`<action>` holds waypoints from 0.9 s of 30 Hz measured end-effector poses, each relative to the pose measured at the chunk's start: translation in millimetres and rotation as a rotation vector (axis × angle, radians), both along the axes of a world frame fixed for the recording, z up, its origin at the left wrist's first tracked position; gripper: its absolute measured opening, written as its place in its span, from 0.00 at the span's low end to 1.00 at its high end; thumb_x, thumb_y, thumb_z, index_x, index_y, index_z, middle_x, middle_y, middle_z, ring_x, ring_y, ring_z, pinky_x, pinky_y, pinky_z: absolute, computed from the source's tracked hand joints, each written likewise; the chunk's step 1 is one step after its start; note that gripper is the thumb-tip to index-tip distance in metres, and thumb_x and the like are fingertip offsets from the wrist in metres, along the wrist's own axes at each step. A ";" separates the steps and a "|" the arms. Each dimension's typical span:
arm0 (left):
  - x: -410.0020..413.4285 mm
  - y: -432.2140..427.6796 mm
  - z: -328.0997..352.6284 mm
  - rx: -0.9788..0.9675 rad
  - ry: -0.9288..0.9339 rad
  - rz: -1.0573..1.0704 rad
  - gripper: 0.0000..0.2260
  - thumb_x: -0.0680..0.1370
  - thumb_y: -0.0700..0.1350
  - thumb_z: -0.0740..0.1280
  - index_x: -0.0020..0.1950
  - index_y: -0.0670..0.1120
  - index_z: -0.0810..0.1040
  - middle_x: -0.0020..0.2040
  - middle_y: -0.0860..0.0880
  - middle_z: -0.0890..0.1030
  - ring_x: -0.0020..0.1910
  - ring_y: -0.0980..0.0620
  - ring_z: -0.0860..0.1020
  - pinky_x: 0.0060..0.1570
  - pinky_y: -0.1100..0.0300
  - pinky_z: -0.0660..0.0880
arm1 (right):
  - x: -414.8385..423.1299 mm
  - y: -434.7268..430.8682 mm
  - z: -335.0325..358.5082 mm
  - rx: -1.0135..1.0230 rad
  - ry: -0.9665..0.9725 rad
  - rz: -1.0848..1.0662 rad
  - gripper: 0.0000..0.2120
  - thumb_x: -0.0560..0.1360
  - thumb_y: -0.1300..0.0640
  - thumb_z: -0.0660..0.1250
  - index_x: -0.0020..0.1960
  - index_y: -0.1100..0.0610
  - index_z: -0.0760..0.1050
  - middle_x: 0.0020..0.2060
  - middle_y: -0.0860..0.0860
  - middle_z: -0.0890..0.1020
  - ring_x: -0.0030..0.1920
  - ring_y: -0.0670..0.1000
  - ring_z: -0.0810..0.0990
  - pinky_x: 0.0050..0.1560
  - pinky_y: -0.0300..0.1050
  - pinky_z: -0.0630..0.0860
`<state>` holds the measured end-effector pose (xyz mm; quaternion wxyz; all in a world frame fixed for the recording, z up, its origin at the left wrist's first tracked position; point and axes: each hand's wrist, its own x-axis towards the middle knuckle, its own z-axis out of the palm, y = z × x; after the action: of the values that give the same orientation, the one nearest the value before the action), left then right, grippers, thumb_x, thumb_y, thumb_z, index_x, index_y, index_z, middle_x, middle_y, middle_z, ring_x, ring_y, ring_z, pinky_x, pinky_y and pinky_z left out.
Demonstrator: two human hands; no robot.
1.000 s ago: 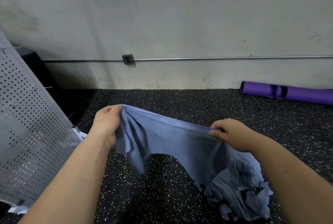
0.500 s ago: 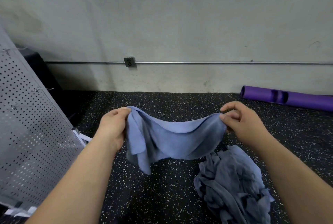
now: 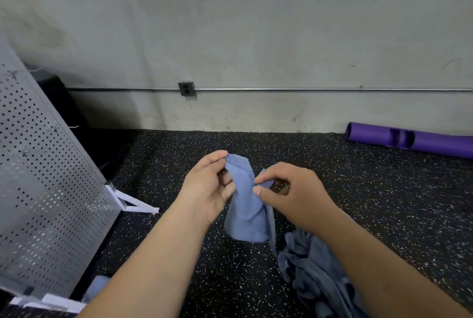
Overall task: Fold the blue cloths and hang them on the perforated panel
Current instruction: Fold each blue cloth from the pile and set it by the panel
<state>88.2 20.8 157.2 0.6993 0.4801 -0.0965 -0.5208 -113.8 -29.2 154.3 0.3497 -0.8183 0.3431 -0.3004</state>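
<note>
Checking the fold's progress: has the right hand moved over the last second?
Yes. The right hand has swung left, away from the purple roller, to meet the left hand on the blue cloth.

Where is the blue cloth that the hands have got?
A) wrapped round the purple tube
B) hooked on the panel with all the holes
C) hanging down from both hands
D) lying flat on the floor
C: the left hand and the right hand both pinch the top of the blue cloth, and the rest of it hangs down below them.
</note>
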 end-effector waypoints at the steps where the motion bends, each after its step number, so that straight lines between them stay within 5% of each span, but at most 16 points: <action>1: -3.1 -0.7 -0.3 0.003 0.039 0.017 0.10 0.87 0.35 0.60 0.56 0.44 0.80 0.44 0.41 0.81 0.37 0.48 0.77 0.33 0.54 0.83 | 1.3 0.7 -2.4 -0.015 0.020 0.013 0.07 0.73 0.51 0.81 0.49 0.43 0.86 0.49 0.36 0.86 0.51 0.40 0.84 0.52 0.37 0.78; 6: -17.5 -1.2 1.2 -0.014 0.215 0.072 0.12 0.87 0.34 0.59 0.61 0.43 0.81 0.43 0.39 0.86 0.34 0.48 0.85 0.34 0.52 0.84 | 8.3 2.5 -16.6 -0.045 0.043 -0.023 0.13 0.71 0.48 0.83 0.52 0.44 0.84 0.48 0.38 0.84 0.49 0.41 0.83 0.50 0.37 0.79; 10: -17.2 -0.2 3.3 -0.049 0.315 0.100 0.13 0.87 0.33 0.60 0.59 0.42 0.83 0.48 0.36 0.88 0.39 0.45 0.88 0.44 0.49 0.84 | 11.4 1.8 -18.4 -0.013 0.010 -0.060 0.11 0.72 0.53 0.82 0.51 0.44 0.84 0.47 0.37 0.83 0.47 0.40 0.81 0.47 0.31 0.74; 21: -14.2 0.4 7.1 -0.063 0.438 0.164 0.14 0.85 0.29 0.61 0.62 0.39 0.84 0.54 0.34 0.86 0.45 0.45 0.85 0.50 0.54 0.82 | 12.5 0.4 -16.5 0.107 0.004 -0.057 0.08 0.73 0.52 0.82 0.44 0.46 0.83 0.38 0.32 0.82 0.35 0.37 0.78 0.38 0.29 0.70; 23: -11.9 1.8 7.4 -0.069 0.411 0.179 0.14 0.84 0.29 0.61 0.62 0.39 0.84 0.53 0.35 0.86 0.44 0.45 0.85 0.48 0.53 0.83 | 11.1 -1.1 -14.9 0.110 -0.017 -0.076 0.08 0.73 0.53 0.81 0.42 0.47 0.82 0.34 0.35 0.82 0.30 0.39 0.76 0.35 0.32 0.70; 27: -7.3 7.1 8.2 0.023 0.134 0.229 0.14 0.85 0.32 0.59 0.61 0.41 0.83 0.50 0.39 0.85 0.43 0.46 0.83 0.35 0.56 0.85 | 4.5 -9.7 -9.5 0.147 -0.107 -0.140 0.07 0.73 0.54 0.80 0.44 0.44 0.83 0.37 0.47 0.87 0.35 0.50 0.85 0.42 0.56 0.85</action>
<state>80.8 27.9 165.4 0.7535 0.4601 0.0118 -0.4695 -109.2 -38.9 144.7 0.4048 -0.7473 0.4013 -0.3416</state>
